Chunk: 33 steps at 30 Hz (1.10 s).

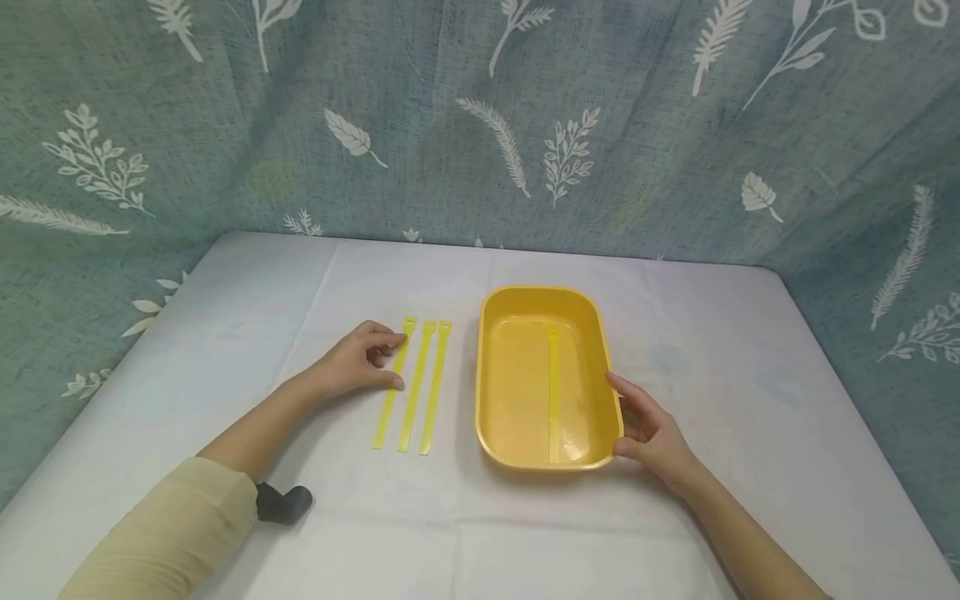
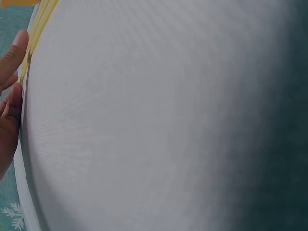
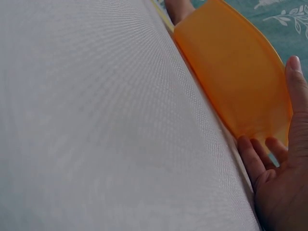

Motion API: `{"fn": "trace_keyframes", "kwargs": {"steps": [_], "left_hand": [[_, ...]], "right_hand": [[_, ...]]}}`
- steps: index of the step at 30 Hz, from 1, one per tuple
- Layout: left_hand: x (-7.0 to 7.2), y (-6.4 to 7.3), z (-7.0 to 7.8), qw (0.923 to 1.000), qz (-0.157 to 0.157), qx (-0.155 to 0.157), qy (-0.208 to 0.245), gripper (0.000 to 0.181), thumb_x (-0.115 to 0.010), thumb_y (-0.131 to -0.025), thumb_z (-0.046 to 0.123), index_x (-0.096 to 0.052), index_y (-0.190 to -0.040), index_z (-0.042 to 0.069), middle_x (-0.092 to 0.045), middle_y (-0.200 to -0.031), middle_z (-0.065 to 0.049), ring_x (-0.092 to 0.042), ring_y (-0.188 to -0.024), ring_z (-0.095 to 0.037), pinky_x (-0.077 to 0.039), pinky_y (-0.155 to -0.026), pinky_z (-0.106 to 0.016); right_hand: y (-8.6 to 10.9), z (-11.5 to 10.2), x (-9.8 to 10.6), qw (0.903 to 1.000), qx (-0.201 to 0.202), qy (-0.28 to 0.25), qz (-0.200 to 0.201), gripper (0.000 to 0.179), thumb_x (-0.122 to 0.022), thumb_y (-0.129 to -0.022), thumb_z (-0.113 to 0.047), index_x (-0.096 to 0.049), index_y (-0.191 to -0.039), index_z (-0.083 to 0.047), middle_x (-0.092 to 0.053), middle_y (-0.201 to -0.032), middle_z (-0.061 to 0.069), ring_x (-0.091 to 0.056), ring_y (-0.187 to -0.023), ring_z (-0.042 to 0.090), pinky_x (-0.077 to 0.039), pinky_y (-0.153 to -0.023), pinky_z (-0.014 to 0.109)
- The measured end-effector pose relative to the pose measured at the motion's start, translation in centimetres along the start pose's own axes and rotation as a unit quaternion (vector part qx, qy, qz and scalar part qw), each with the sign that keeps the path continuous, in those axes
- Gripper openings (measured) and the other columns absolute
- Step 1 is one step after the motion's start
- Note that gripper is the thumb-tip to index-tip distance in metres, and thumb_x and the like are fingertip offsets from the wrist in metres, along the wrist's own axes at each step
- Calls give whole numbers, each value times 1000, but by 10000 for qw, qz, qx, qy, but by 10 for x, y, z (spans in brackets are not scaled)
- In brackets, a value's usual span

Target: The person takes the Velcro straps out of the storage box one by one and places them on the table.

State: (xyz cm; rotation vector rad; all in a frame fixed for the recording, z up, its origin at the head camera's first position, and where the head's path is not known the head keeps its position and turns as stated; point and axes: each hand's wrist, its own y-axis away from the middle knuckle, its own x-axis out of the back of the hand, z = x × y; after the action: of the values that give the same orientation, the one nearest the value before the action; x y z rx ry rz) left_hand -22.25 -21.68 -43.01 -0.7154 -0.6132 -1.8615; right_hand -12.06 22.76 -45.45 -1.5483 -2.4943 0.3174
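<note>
My left hand (image 1: 358, 358) reaches over the leftmost yellow cable strap (image 1: 385, 417), its thumb and index fingertip on the strap a little apart from each other. That strap lies flat, with a slotted head at its far end. Two more yellow cable straps (image 1: 417, 383) lie beside it, roughly parallel. My right hand (image 1: 656, 437) touches the outer right wall of a yellow tray (image 1: 487, 383) with spread fingers. Inside the tray lies another yellow strap (image 1: 554, 392), lengthwise. In the right wrist view, the fingertips (image 3: 245, 144) meet the tray's outer wall (image 3: 231, 72) low down, with the thumb near the rim.
A white cloth (image 1: 360, 542) covers the table. Blue-green leaf-patterned fabric (image 1: 420, 125) hangs behind it and along both sides. A dark device (image 1: 285, 504) sticks out at the left sleeve's cuff.
</note>
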Motion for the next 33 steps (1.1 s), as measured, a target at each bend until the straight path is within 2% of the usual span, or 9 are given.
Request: {"fn": "trace_keyframes", "kwargs": {"steps": [7, 14, 19, 27, 33], "left_hand": [[8, -2, -1, 9990, 14, 101, 435, 79, -84, -70, 26, -49, -137, 4, -53, -112, -11, -54, -88, -19, -48, -75, -19], [16, -6, 8, 9944, -167, 172, 1025, 76, -81, -74, 17, -45, -141, 8, -49, -130, -15, -54, -103, -26, -49, -82, -23], [18, -13, 15, 9916, -317, 155, 1246, 78, -81, -75, 18, -43, -143, 10, -47, -135, -14, -51, -110, -26, -47, -84, -23], [15, -28, 34, 9850, -433, -103, 1668, 76, -79, -76, 14, -43, -142, 9, -47, -135, -15, -49, -111, -27, -46, -82, -21], [19, -41, 53, 9813, -509, -241, 1841, 74, -78, -78, 12, -43, -142, 10, -46, -136, -18, -49, -111, -28, -45, -86, -23]], "right_hand": [[1, 1, 0, 9998, -165, 71, 33, 76, -69, -86, -23, -28, -147, -2, -39, -145, 0, -52, -117, 10, -53, -82, 27], [1, 1, 0, 10000, 12, 17, -6, 75, -68, -87, -22, -28, -147, 0, -40, -145, 2, -52, -117, 12, -53, -83, 26], [1, 0, 0, 10000, -37, 61, 34, 75, -68, -87, -22, -28, -147, 0, -39, -145, 2, -52, -117, 12, -53, -83, 25], [1, 0, 0, 10000, -50, 14, 9, 75, -68, -87, -21, -28, -147, 0, -40, -145, 2, -52, -117, 12, -52, -84, 25], [0, -1, 0, 10000, -23, -25, 4, 75, -68, -87, -21, -28, -147, 0, -40, -144, 3, -53, -117, 12, -52, -84, 25]]}}
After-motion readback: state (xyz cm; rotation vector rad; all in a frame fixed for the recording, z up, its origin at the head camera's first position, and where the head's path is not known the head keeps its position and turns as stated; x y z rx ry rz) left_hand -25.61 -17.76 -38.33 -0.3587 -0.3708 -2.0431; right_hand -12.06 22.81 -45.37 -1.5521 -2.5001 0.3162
